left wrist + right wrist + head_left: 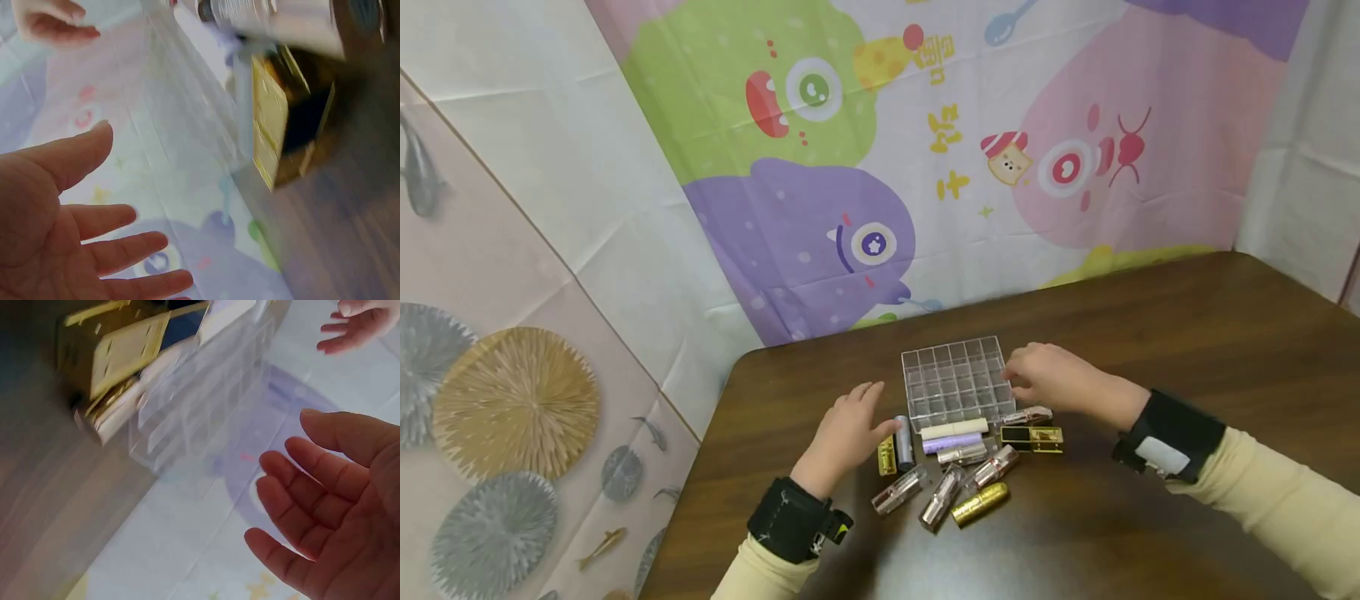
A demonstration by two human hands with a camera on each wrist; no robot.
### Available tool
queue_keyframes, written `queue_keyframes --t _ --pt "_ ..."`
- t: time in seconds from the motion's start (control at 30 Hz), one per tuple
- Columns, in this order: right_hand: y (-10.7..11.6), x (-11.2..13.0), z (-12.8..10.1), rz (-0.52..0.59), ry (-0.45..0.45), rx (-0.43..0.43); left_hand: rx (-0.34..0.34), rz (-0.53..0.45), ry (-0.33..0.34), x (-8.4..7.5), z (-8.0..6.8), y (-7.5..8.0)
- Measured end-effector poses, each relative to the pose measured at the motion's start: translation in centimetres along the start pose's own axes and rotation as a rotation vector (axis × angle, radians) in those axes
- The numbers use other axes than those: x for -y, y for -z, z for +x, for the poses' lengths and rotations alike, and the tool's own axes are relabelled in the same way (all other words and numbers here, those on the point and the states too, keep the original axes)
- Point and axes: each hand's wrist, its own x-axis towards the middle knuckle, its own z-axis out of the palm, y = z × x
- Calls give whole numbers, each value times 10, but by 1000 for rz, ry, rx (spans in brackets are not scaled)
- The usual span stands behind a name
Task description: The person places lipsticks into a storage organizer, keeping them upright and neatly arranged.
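A clear plastic tray (958,379), gridded into squarish cells, sat on the wood-grained table (1157,325). Smooth pastel and shiny metallic tubes (980,505) lay before it. The hands were apart: the left hand (842,433) spread near the tubes, the right hand (1048,375) loosely bent beside the tray. Creased cloth (955,242) hung behind.

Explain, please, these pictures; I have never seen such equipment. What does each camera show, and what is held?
There is no machine here, only a person's left hand and right hand, both bare. The wide picture comes from a camera on the head, looking forward and down; the two blurrier ones come from cameras on the wrists. On the brown table are a clear divided tray and, close to it, small tubes and gold cases. Neither hand holds anything; both are open.
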Motion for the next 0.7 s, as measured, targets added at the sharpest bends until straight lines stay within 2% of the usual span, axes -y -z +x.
queue_keyframes --t 0.1,0.27,0.37,0.43,0.6,0.7 --pt "-4 11 -1 10 66 -7 -15 13 -97 -12 -8 -6" --pt "-14 31 -8 9 188 -18 17 12 -264 -35 -21 -21" --pt "-21 41 -15 -2 246 -30 23 51 -327 -46 -27 -30" --pt "-27 47 -19 -9 281 -36 15 118 -377 -51 -31 -36" --pt "-40 57 -29 -36 309 3 -12 255 -473 -56 -38 -52" --pt "-46 59 -32 -47 290 43 -39 300 -495 -56 -40 -58"
